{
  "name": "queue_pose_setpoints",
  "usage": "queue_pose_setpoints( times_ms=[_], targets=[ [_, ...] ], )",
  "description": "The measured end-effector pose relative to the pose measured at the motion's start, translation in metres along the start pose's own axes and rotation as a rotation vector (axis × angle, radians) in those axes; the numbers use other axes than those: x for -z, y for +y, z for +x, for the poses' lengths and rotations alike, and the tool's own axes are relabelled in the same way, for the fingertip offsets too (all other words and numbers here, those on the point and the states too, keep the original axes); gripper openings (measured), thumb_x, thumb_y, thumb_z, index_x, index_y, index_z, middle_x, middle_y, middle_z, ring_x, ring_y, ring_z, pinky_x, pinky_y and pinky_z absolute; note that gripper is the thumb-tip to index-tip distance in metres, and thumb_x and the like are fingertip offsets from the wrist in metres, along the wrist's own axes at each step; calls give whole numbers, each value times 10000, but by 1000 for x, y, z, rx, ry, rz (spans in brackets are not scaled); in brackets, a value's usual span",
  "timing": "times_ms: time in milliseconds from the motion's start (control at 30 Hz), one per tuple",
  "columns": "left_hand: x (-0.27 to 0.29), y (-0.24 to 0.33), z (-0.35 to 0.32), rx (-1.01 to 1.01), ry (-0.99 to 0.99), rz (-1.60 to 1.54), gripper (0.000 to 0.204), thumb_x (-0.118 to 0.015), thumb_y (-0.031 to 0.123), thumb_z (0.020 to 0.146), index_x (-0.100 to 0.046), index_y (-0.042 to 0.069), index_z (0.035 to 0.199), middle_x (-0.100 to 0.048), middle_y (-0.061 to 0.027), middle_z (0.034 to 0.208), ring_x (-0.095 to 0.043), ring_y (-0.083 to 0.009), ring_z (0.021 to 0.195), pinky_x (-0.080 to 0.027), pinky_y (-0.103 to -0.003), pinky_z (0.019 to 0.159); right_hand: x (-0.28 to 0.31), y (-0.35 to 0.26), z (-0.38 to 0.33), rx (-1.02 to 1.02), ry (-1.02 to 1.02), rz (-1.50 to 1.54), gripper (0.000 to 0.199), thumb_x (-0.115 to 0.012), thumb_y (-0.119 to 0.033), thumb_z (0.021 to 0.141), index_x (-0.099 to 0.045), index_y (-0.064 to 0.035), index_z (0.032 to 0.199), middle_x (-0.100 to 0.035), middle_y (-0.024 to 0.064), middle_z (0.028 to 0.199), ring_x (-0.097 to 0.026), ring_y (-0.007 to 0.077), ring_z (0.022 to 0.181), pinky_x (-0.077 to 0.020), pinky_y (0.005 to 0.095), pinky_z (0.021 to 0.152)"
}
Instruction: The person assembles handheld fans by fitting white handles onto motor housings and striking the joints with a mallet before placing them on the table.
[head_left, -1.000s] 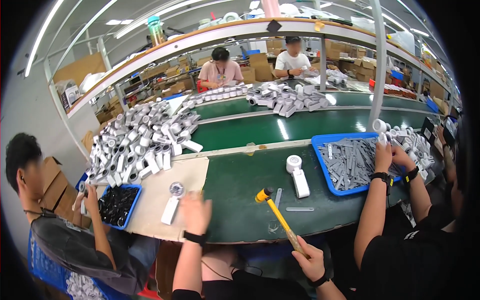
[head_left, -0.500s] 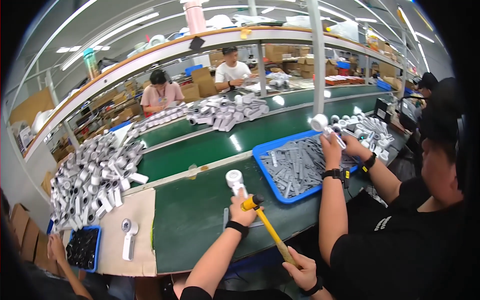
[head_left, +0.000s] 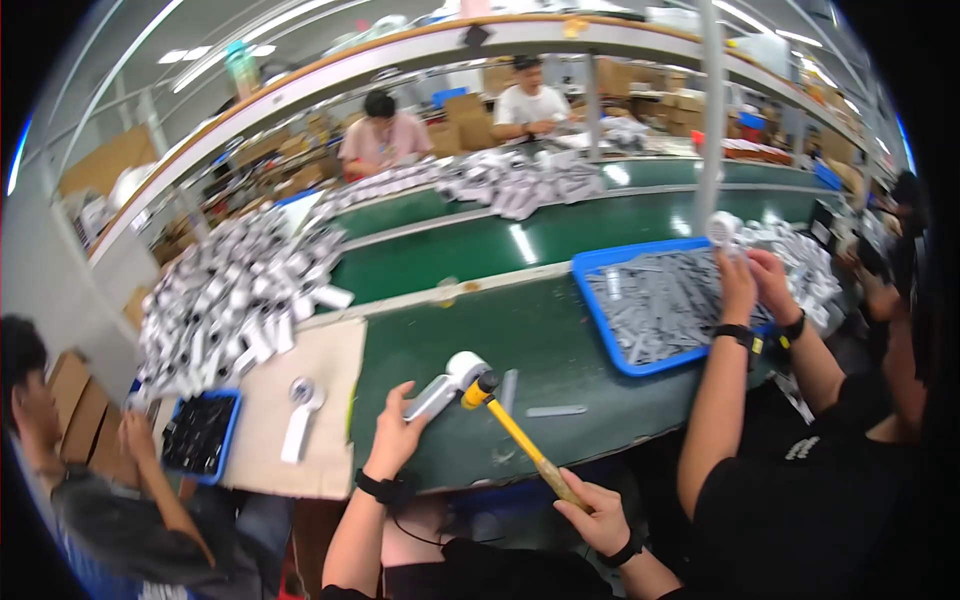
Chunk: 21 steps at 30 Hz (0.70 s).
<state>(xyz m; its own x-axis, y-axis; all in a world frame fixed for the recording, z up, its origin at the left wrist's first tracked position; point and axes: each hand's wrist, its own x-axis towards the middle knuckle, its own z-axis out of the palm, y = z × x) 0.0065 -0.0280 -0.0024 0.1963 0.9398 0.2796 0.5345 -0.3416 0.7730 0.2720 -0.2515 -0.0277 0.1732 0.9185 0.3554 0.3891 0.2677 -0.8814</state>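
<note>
Only one view was given, taken from a wide fisheye camera worn on the head and aimed forward and downward over the green surface (head_left: 560, 350). The near edge of that surface was seen close below the lens, with the left hand (head_left: 395, 435) and the right hand (head_left: 600, 515) entering from the lower edge. Beyond the surface, shelving and seated people were taken in at a distance. Straight edges were bent toward the rim, and the corners were left black.

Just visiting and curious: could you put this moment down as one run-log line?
left hand: holds white handheld fan on green table | right hand: grips yellow-handled mallet, head at the fan | nearby: blue tray
</note>
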Motion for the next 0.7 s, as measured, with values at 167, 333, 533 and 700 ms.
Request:
queue_pose_setpoints(
  times_ms=[167, 333, 533, 700],
  targets=[
    [22, -20, -64, -51, 145, 41, 315, -755, 142, 825, -679, -14, 1087, -699, -184, 1021, -680, -328, 938, -521, -375, 857, -26, -16, 20, 65, -191, -68, 506, -739, -15, 807, -607, 6, 1295, -610, 113, 766, -592, 167, 651, -465, 278, 625],
    [21, -29, -80, -82, 301, 55, 258, -791, 152, 781, -705, 7, 976, -676, -154, 920, -619, -312, 893, -490, -378, 795, -47, -44, 34, 288, -133, -154, 495, -726, 26, 791, -623, -9, 1274, -555, 103, 724, -549, 222, 593, -447, 305, 587],
    [21, -32, -85, -59, 335, 1, 244, -805, 131, 751, -705, 15, 941, -645, -130, 847, -601, -303, 829, -481, -377, 756, -43, -48, 38, 332, -301, -307, 496, -714, 9, 810, -615, -42, 1294, -600, 119, 774, -608, 265, 619, -479, 323, 561],
    [19, -30, -81, -99, 327, 13, 238, -817, 140, 735, -700, 12, 898, -643, -129, 825, -598, -309, 822, -475, -391, 751, -43, -51, 28, 323, -215, -292, 483, -716, -11, 811, -631, -78, 1282, -626, 114, 792, -624, 283, 624, -492, 341, 560]
  ],
)
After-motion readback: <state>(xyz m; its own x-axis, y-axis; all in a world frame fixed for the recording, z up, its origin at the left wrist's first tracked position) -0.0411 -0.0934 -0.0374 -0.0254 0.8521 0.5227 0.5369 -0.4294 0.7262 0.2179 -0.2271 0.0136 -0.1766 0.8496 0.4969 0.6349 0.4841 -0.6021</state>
